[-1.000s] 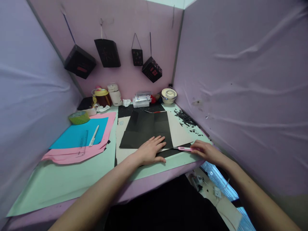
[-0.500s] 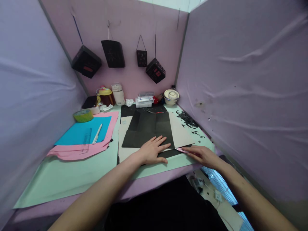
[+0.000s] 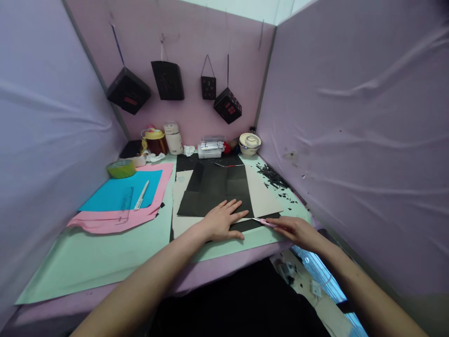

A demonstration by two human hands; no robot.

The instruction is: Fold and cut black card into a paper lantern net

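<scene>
Black paper (image 3: 217, 189) lies flat on a grey board (image 3: 261, 196) near the table's front edge. Left hand (image 3: 222, 220) presses on it, fingers spread, holding nothing. Right hand (image 3: 293, 229) grips a pink knife (image 3: 264, 221) just beside. Black scraps (image 3: 273, 178) lie beyond.

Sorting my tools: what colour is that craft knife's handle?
Pink, on the craft knife in the right hand; head view.

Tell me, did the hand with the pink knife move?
Yes. The right hand with the pink knife slid left along the table's front edge, toward the left hand pressing the black paper.
</scene>
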